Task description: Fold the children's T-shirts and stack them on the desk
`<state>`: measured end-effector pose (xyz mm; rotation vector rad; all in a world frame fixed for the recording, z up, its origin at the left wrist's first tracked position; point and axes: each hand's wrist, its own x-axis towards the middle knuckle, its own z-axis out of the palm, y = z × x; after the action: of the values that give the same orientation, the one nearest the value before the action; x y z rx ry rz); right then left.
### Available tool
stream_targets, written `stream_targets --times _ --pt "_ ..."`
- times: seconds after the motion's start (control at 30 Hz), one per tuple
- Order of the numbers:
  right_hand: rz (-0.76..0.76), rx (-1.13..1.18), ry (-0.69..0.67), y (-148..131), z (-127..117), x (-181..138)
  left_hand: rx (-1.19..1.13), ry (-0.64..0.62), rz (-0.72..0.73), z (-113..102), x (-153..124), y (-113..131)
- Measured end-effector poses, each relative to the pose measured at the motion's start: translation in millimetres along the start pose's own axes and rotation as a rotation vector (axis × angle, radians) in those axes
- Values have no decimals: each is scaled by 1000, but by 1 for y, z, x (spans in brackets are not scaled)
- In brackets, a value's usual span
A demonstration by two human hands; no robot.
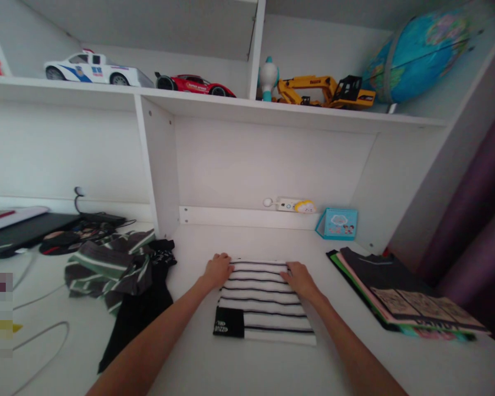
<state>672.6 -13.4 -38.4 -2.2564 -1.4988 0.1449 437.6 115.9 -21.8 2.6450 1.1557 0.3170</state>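
Note:
A white T-shirt with thin black stripes (268, 297) lies folded into a flat, near-rectangular shape on the white desk. A black patch with white lettering shows at its near left corner. My left hand (218, 270) is closed on the shirt's far left corner, with its fingertips over the edge. At the far right corner, my right hand (300, 279) grips the cloth, thumb pointing inward. The fingertips' undersides are hidden on both hands.
Folded shirts (400, 291) are stacked on the right. Crumpled striped clothing (111, 264) and a black garment (142, 313) lie on the left, near cables and a laptop (28, 234). A blue desk calendar (338, 224) and power strip (287, 205) stand behind. Toys line the shelf (214, 104) above.

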Motion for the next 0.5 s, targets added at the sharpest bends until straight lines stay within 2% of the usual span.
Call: stream_targets --times 0.2,0.3,0.37,0.5 --pt "84 168 68 6 -2 3 -178 -9 -25 -13 14 -5" --pt "92 300 127 2 -14 5 -324 -7 12 -28 15 -3" --pt "78 386 214 -2 -34 7 -413 23 46 -45 16 2" --pt "-35 522 443 -22 -92 -5 -587 124 143 -86 11 19"
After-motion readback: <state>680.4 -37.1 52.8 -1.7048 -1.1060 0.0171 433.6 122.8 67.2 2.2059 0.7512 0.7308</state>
